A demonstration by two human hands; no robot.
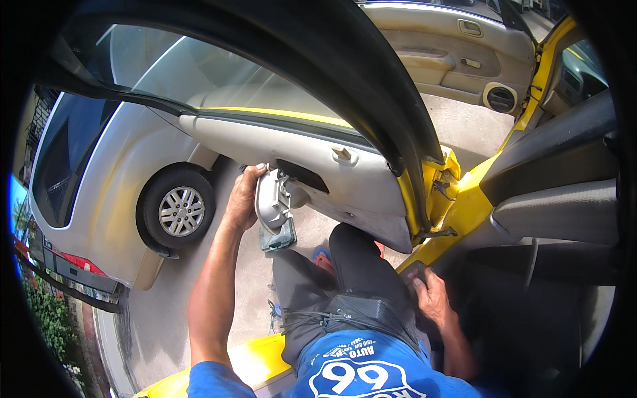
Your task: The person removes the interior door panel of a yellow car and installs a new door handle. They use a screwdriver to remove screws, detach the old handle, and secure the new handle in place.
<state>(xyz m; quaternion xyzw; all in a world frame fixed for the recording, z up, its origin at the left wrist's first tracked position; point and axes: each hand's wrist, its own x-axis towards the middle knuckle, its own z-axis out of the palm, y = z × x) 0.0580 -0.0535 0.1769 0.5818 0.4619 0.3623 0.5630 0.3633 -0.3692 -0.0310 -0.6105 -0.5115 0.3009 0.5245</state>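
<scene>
My left hand (247, 192) is closed around the edge of a light-grey moulded plastic door trim piece (271, 202), curved on one side and ribbed on the other. It is held up in front of the open car door's beige inner panel (259, 139). Beside it, that panel has a dark rectangular opening (302, 174), and farther right a small door handle (342, 154). My right hand (432, 296) is low by the yellow door sill, next to my right thigh. Its fingers are curled at a small dark thing (417, 270) whose kind I cannot make out.
A teal see-through case (280, 237) rests on the concrete below the trim piece. A silver vehicle with a wheel (179, 209) stands at the left. Another open door (458, 50) is at the far right. A dark seat (557, 205) and yellow door frame (464, 196) are close on my right.
</scene>
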